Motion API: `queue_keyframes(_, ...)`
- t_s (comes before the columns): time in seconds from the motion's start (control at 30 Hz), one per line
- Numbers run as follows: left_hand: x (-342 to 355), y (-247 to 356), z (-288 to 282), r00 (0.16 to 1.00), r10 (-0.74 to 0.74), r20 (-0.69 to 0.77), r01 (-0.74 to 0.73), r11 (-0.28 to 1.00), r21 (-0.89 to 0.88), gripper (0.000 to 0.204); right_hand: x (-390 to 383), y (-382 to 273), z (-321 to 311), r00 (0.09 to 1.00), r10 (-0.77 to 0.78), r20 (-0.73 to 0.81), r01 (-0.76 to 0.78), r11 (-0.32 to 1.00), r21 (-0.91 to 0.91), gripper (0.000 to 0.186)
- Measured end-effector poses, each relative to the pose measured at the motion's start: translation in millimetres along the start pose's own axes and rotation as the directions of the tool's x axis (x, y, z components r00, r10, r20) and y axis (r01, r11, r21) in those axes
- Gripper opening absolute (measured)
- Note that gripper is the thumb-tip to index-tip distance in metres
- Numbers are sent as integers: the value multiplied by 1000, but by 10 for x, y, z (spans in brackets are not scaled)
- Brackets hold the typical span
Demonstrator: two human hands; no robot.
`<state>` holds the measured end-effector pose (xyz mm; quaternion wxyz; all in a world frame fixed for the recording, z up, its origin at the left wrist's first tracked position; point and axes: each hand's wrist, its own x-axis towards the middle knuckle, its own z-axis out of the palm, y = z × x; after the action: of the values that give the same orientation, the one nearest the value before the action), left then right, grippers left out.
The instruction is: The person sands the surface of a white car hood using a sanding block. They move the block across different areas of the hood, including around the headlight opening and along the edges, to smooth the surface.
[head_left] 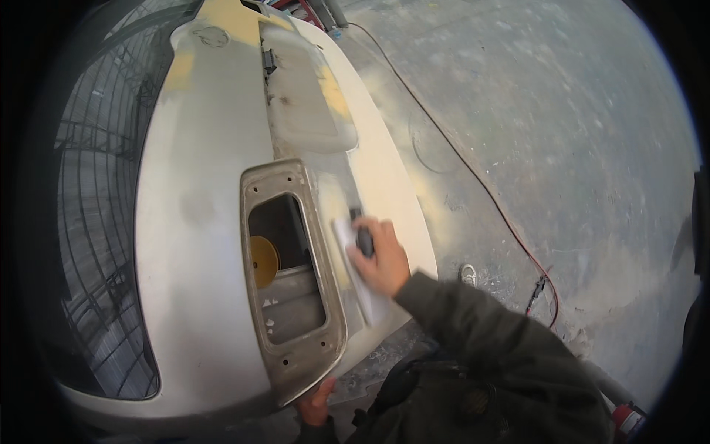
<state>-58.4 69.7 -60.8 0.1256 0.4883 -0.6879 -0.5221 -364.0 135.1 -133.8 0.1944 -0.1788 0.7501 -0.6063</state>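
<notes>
A car's tailgate (pixel 211 296), bare grey with cream and yellow patches, spans the left and middle. My right hand (pixel 383 259) is closed around the dark knob of a long, pale sanding block (pixel 347 255). The block lies against the panel's right side, beside the framed opening; it and the fingers are slightly blurred. My left hand (pixel 316 403) grips the tailgate's lower edge, just below the opening's near corner. Part of that hand is hidden under the edge.
A dark rear window (pixel 103 222) borders the panel on the left. Inside the opening shows a round yellow part (pixel 264 260). A reddish air hose (pixel 473 174) with a fitting (pixel 538 288) runs over the grey floor. A shoe (pixel 468 274) and a red-and-white can (pixel 627 418) appear at right.
</notes>
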Motion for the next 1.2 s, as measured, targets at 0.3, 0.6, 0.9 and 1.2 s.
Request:
queue_keyframes(0.3, 15, -57, -88, 999, -8, 40, 8, 1000, 1, 31, -124, 2, -21, 989, -146, 7, 146, 989, -25, 35)
queue_keyframes(0.6, 19, -275, -212, 1000, 24, 13, -25, 998, 57, 40, -639, 149, 14, 987, -158, 8, 158, 987, -8, 35)
queue_keyframes(0.9, 3, -297, -262, 1000, -7, 5, 7, 999, 38, 46, -821, 179, -57, 985, -171, 36, 171, 985, 13, 33)
queue_keyframes(1.2, 32, -180, -214, 999, -54, -7, 54, 998, 44, 41, -278, 121, -117, 991, -132, 19, 132, 991, 11, 34)
